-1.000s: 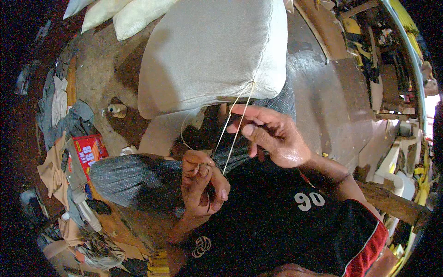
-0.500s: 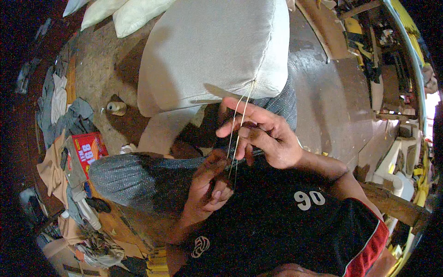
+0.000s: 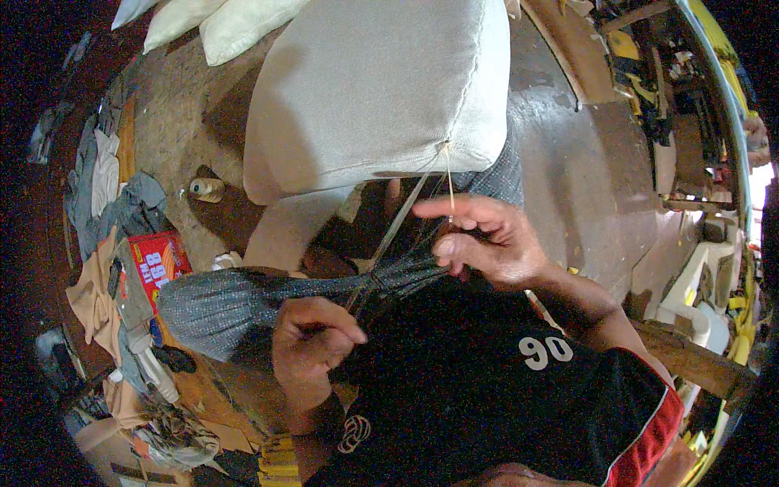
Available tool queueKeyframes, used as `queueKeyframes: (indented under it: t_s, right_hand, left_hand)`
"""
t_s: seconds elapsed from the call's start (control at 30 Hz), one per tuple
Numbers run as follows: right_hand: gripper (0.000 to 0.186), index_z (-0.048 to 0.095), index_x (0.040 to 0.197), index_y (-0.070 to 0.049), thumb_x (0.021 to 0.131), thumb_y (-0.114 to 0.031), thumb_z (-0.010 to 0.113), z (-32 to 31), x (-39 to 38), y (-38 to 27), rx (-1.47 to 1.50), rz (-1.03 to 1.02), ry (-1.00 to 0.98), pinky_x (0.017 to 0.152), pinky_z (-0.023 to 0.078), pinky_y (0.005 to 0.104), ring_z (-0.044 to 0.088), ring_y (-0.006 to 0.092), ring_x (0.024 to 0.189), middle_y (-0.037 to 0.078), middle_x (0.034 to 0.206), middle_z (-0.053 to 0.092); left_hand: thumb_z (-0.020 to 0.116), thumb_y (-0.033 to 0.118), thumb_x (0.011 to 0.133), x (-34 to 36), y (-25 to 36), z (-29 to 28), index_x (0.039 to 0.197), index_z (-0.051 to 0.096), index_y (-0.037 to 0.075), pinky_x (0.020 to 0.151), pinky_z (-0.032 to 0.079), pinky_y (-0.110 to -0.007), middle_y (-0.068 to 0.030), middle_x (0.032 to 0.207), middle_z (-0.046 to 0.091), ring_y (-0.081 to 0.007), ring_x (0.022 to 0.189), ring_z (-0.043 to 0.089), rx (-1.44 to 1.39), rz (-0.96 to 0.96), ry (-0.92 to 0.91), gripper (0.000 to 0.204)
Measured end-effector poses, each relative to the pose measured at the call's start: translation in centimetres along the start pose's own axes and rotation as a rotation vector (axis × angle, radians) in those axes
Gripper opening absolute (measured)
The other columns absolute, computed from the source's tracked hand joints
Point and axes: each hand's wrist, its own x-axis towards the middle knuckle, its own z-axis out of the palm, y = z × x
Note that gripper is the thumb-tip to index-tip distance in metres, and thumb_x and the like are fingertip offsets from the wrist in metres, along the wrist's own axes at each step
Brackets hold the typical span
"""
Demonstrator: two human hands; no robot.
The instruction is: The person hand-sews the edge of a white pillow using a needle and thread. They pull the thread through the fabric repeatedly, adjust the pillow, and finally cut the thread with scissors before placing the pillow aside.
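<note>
A large light-grey stuffed cushion [image 3: 365, 97] rests before me, a sewn seam running along its right side. From its near corner a pale thread [image 3: 451, 183] splits into two lines. One drops to my right hand [image 3: 491, 243], whose index finger points left while the thumb and other fingers are closed on the strand. The other line slants down, blurred, toward my left hand [image 3: 312, 345]. That hand is curled in a pinch near my lap with the thread's end; exactly how it is gripped is hard to see. Both hands are apart from the cushion.
A spool of thread [image 3: 209, 190] stands on the floor to the left. Beyond it lie cloth scraps [image 3: 142, 203] and a red printed packet [image 3: 158, 258]. White pillows [image 3: 243, 28] are at the far left. Wooden boards and clutter [image 3: 657, 97] line the right side.
My hands have drawn apart: the left moved down and left, the right slightly right and down. The two thread lines, close together before, now spread into a wide V.
</note>
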Motion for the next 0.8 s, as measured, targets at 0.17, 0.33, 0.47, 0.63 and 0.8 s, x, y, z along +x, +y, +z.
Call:
queueKeyframes:
  t_s: [0.17,0.33,0.47,0.63,0.8]
  right_hand:
    - [0.014,0.076,0.103,-0.004,0.091,-0.005,0.068,-3.8,-1.8,-2.7,-0.481,-0.449,-0.106,0.070,0.052,0.0373,0.067,0.0244,0.077,0.011,0.089,0.072]
    - [0.022,0.076,0.105,-0.004,0.085,-0.003,0.069,-5.5,-3.3,-5.8,-0.413,-0.527,-0.139,0.074,0.053,0.0382,0.067,0.0299,0.082,0.012,0.088,0.072]
    - [0.021,0.079,0.083,0.001,0.077,-0.020,0.075,-5.5,-3.8,-6.2,-0.359,-0.511,0.024,0.054,0.045,0.0335,0.063,0.0244,0.060,0.014,0.071,0.069]
    - [0.024,0.078,0.088,0.001,0.075,-0.019,0.081,-5.8,-2.8,-5.5,-0.406,-0.482,-0.005,0.052,0.043,0.0323,0.063,0.0209,0.060,0.014,0.071,0.069]
    - [0.026,0.076,0.104,-0.002,0.078,-0.003,0.078,-4.5,-0.6,-4.3,-0.717,-0.560,0.173,0.055,0.045,0.0322,0.061,0.0184,0.062,0.010,0.077,0.070]
  left_hand:
    - [0.073,0.014,0.085,0.9,-1.1,-0.6,0.089,0.070,-0.001,0.046,0.036,-0.022,-0.0082,0.079,0.059,-0.0103,0.056,0.050,-0.061,0.380,0.144,0.016]
    - [0.072,0.012,0.088,1.9,-1.3,-0.9,0.099,0.070,0.005,0.047,0.039,-0.022,-0.0056,0.091,0.061,-0.0093,0.060,0.052,0.400,0.282,0.224,0.012]
    - [0.072,0.015,0.089,1.1,-1.6,-0.3,0.101,0.070,0.006,0.048,0.043,-0.023,-0.0008,0.083,0.063,-0.0087,0.060,0.056,0.103,0.058,0.188,0.015]
    - [0.072,0.013,0.089,0.6,0.0,1.9,0.097,0.070,0.006,0.051,0.047,-0.026,-0.0007,0.076,0.064,-0.0109,0.063,0.062,0.129,-0.411,0.174,0.011]
    - [0.070,0.007,0.086,1.6,-4.1,0.2,0.080,0.064,0.004,0.058,0.048,-0.034,-0.0097,0.075,0.061,-0.0241,0.066,0.062,0.817,0.247,0.115,0.009]
